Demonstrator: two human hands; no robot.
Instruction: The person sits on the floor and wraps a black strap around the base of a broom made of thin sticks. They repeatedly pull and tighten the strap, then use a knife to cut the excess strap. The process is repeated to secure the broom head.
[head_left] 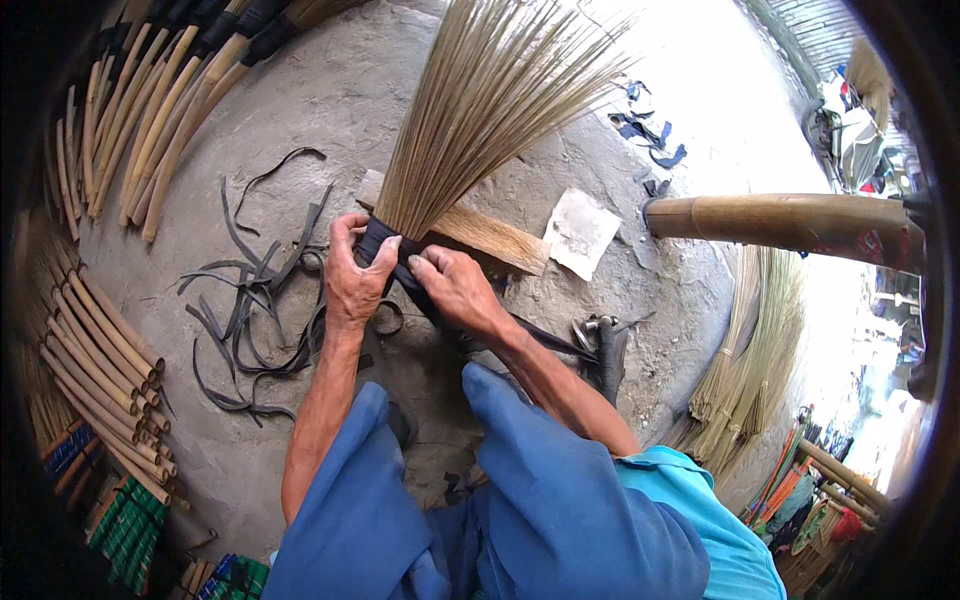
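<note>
A fan of thin tan broom straws [480, 110] spreads upward from a narrow base wrapped in black rubber strip [378, 238]. My left hand [352, 275] grips that wrapped base from the left. My right hand [455, 290] holds the base from the right and pinches the dark strip [545, 342], which trails off to the right along my forearm. A wooden block [490, 238] lies under the bundle on the concrete floor.
Loose black rubber strips [250, 300] lie left of my hands. Bamboo handles [160, 110] are stacked at upper left and more [105, 380] at lower left. A thick bamboo pole [790, 222], a straw bundle [745, 370], pliers [605, 345] and a white scrap [580, 232] sit to the right.
</note>
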